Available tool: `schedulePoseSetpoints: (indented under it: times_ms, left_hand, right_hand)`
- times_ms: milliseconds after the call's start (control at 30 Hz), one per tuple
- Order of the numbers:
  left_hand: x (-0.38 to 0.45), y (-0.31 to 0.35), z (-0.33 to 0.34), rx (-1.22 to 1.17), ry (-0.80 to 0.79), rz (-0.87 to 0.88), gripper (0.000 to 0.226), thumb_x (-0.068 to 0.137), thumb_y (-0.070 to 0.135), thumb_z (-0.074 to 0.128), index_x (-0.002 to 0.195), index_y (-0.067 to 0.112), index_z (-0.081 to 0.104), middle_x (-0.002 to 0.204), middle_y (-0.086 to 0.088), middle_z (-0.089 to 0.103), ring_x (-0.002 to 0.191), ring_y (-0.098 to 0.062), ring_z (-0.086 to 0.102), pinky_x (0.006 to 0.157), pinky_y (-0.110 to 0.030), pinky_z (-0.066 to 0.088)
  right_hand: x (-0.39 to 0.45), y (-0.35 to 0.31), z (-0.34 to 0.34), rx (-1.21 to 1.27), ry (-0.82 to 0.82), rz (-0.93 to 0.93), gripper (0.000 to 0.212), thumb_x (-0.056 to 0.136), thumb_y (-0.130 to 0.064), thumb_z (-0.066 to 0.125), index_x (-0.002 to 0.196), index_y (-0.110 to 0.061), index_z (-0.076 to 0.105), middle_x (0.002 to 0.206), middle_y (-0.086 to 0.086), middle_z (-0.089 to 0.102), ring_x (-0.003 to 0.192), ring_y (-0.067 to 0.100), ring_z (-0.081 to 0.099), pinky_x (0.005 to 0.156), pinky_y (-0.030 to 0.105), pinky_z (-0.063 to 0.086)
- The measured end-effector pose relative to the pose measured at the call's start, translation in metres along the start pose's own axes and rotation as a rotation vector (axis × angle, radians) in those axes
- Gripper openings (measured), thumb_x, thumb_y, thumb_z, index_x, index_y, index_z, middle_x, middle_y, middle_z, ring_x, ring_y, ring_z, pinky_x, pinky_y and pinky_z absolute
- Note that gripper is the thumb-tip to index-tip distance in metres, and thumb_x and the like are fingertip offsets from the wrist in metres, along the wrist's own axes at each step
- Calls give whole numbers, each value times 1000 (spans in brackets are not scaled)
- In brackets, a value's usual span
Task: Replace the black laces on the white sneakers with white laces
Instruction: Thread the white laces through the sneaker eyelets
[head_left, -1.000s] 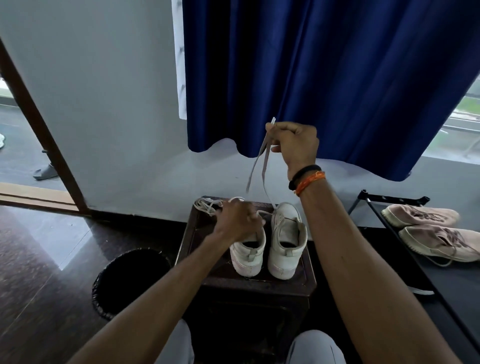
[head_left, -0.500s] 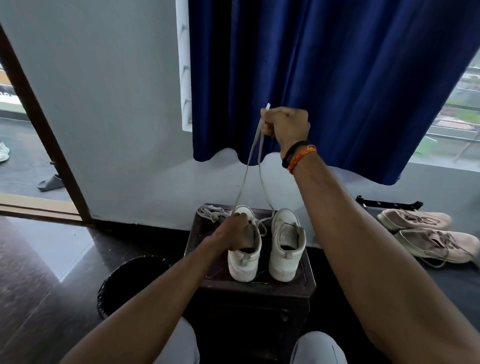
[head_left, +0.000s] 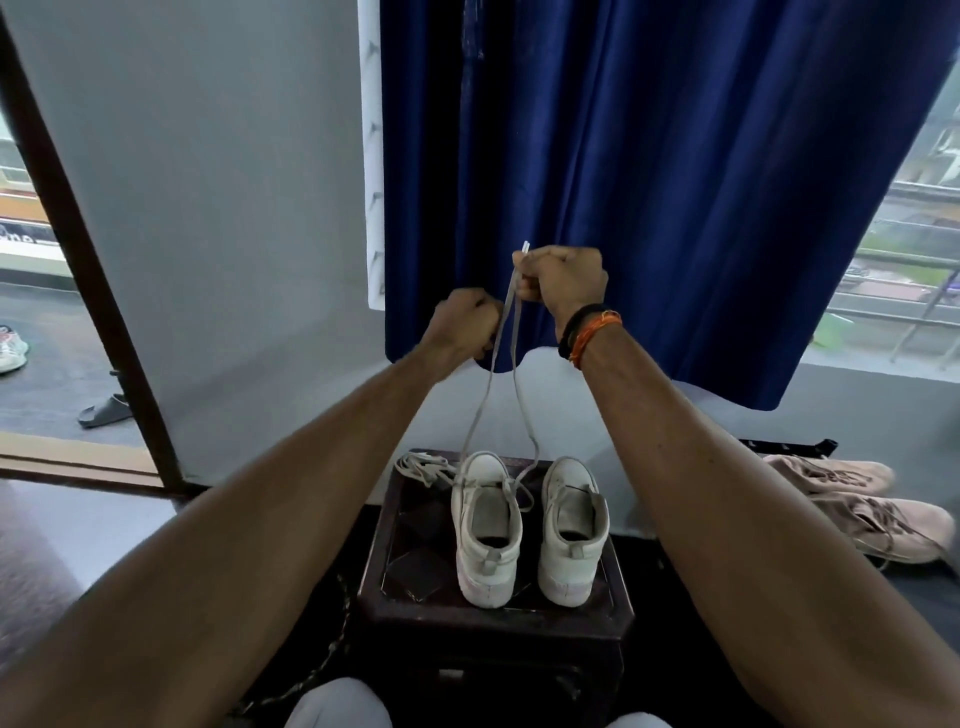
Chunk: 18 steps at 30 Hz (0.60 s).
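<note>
We see a dark blue curtain (head_left: 649, 182) hanging against a grey wall (head_left: 218, 208). A pair of beige shoes (head_left: 857, 499) lies on the right, a dark slipper (head_left: 104, 411) sits beyond the doorway on the left, and a dark wooden surface (head_left: 415, 597) stands below.

dim interior lit by pale daylight from the window (head_left: 904, 249) at right and the doorway (head_left: 36, 312) at left, wide-angle bending at the edges, forearms softly blurred.
</note>
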<state>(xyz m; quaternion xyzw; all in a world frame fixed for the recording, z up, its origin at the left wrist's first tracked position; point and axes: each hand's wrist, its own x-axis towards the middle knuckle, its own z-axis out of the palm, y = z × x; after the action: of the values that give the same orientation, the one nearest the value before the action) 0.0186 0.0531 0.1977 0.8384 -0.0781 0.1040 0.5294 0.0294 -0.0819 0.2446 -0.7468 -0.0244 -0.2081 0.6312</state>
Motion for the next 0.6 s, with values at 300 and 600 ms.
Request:
schedulePoseSetpoints:
  times_ms: [300,600]
  left_hand:
    - [25,80,-22,49,132,252,21,91,8,51,84,-4,66,79,-19,70,63,-16,60,57,-36,54]
    - [41,125,-33,54,155,330,23,99,10,47,94,-3,66,92,-21,72,68,-20,61,65,-45,59]
  right_hand:
    - [17,-64,-15,11,37,-103,20,86,-11,76,66,-11,75,69,6,75,62,15,70,72,36,65]
    - [34,-99,-21,28,108,-143,17,84,-16,79,67,-10,77,70,3,76,70,20,76,71,39,65]
